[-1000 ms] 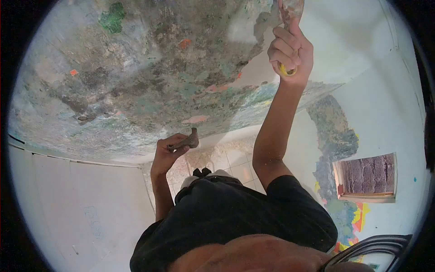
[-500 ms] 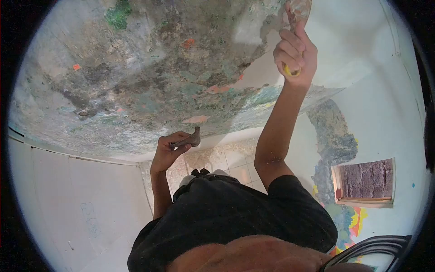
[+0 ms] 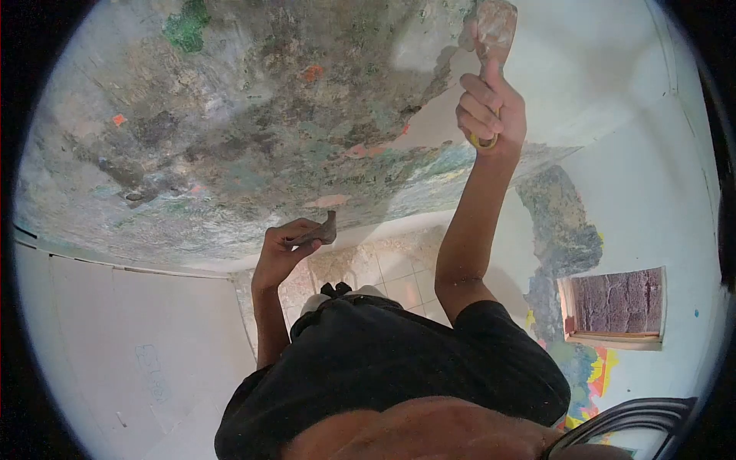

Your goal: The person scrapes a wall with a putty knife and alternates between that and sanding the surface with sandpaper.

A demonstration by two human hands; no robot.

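In the head view, my right hand (image 3: pixel 494 111) is wrapped round the yellow handle of a putty knife (image 3: pixel 497 29). Its broad, plaster-smeared blade points up and overlaps the boundary between the stripped wall (image 3: pixel 307 115) and smooth whitish plaster (image 3: pixel 567 69). Lower down, my left hand (image 3: pixel 284 249) pinches a flat, grey-brown, caked piece with an upturned end (image 3: pixel 326 230) between thumb and fingers. That piece is held in front of my body, near the foot of the wall; its exact kind is unclear.
On the right, a white side wall has a small window opening (image 3: pixel 617 307) beside a patch of bared, flaking paint (image 3: pixel 563 222). Dark cables (image 3: pixel 636 422) hang at the lower right. A tiled floor (image 3: pixel 399 272) shows below, and a pale panel (image 3: pixel 146 337) stands on the left.
My right hand has come down and slightly left with the putty knife, bringing more of its blade into view. My left hand has barely shifted.
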